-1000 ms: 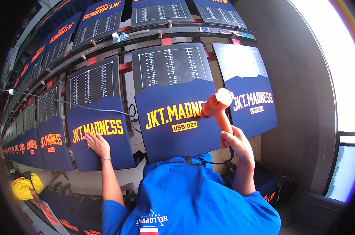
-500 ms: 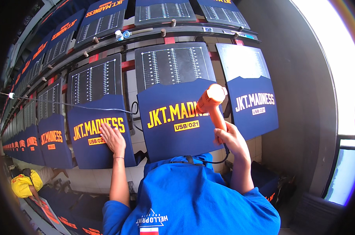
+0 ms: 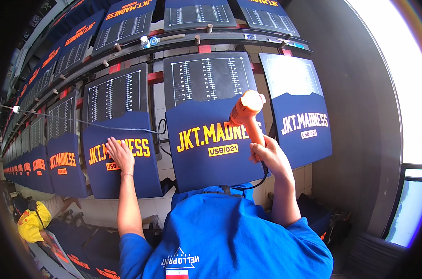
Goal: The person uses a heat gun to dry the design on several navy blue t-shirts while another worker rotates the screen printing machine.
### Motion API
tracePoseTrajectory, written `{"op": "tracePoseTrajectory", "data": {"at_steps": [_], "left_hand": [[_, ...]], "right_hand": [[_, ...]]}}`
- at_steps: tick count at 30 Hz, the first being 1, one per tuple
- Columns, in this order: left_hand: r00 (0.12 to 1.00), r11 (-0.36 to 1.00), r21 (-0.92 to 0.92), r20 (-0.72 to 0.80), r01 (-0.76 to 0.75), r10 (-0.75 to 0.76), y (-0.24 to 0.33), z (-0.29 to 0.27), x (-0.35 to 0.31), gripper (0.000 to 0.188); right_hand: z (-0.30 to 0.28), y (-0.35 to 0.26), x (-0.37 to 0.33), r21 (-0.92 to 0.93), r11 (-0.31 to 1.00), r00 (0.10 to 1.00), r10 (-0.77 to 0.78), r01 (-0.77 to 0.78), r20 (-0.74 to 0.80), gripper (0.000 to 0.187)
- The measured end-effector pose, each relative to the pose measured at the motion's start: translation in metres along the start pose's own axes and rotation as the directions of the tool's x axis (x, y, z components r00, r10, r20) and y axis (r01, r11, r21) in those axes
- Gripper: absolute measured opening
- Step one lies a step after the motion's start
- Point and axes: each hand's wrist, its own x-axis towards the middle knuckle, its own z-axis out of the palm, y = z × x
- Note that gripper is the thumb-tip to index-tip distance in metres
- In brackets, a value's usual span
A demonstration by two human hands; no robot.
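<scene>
An orange hair dryer point(image 3: 247, 111) is in my right hand point(image 3: 272, 156), its handle wrapped by my fingers. It is held above the navy printed fabric panel point(image 3: 206, 169) in front of me, covering part of the yellow lettering. My left hand point(image 3: 121, 153) lies flat, fingers stretched, over the yellow print of the neighbouring navy panel point(image 3: 122, 183) to the left. Both panels are spread on dark boards point(image 3: 208, 76) marked with white ruled scales. A black cord point(image 3: 263, 174) runs from the dryer's handle toward my body.
More boards with navy panels stretch leftward in a row; one with white lettering point(image 3: 305, 135) stands right. Beyond the rail point(image 3: 183, 44), another row bears a small white bottle point(image 3: 145, 42). A grey cable point(image 3: 99, 124) hangs across the left boards. Someone in a yellow shirt point(image 3: 34, 225) works lower left.
My left hand has slid left across the print of its panel. The hair dryer in my right hand has shifted slightly left and up over the middle panel.
</scene>
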Motion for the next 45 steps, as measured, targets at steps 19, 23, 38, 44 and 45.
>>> {"op": "tracePoseTrajectory", "data": {"at_steps": [19,23,38,44,45], "left_hand": [[0.777,0.648,-0.576,-0.033,0.499,-0.628,0.013,-0.005,0.116,0.076],[0.704,0.097,-0.884,0.293,0.457,-0.646,0.033,-0.006,0.123,0.072],[0.860,0.056,-0.866,0.499,0.496,0.108,0.111,-0.049,0.025,0.047],[0.879,0.651,-0.759,0.307,-0.004,0.364,0.120,-0.036,-0.048,0.036],[0.858,0.654,-0.744,0.242,-0.135,0.452,0.121,-0.038,-0.053,0.031]], "right_hand": [[-0.007,0.019,-0.048,0.021,0.997,0.996,0.070,-0.069,-0.056,0.029],[-0.010,0.019,-0.050,0.040,0.996,0.997,0.075,-0.074,-0.028,0.029],[0.013,-0.003,-0.008,0.027,1.000,0.998,0.008,-0.010,0.063,0.025],[0.019,-0.005,0.005,-0.001,1.000,0.998,-0.022,0.022,0.058,0.024],[0.019,-0.006,0.004,-0.001,1.000,0.998,-0.015,0.016,0.053,0.025]]}}
